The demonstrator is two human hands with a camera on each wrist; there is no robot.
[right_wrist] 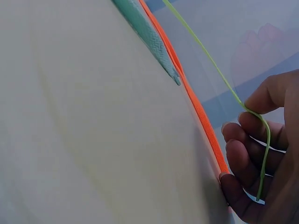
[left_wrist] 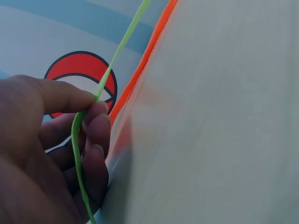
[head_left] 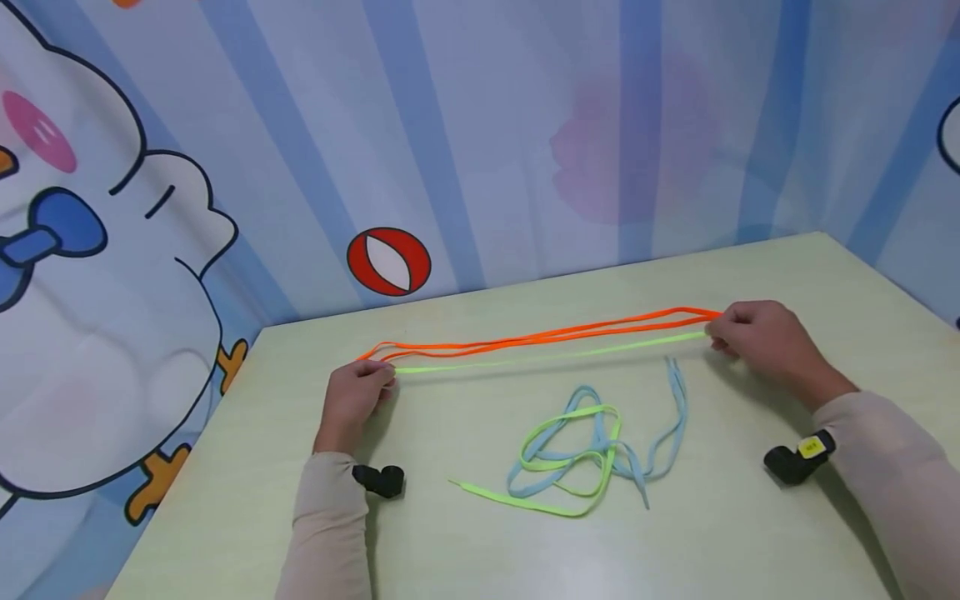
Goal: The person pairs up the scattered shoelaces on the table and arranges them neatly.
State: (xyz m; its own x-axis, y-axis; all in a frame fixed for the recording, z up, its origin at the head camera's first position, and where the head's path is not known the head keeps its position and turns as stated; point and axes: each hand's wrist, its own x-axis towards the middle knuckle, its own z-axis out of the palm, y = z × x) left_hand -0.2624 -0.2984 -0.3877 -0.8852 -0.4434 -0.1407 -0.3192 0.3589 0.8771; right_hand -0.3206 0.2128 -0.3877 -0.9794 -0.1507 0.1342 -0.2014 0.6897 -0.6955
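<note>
A yellow-green shoelace is stretched straight between my two hands. My left hand pinches it between thumb and forefinger, and a length trails down past the palm in the left wrist view. Thumb and forefinger of my right hand pinch the other side, with a short end hanging inside the fingers in the right wrist view. Just beyond it, an orange shoelace lies in long doubled strands across the table. Nearer me, a second yellow-green shoelace lies in loops tangled with a light blue shoelace.
The pale table meets a printed curtain along its back edge. A black wrist camera sits at the left sleeve, another black camera at the right sleeve.
</note>
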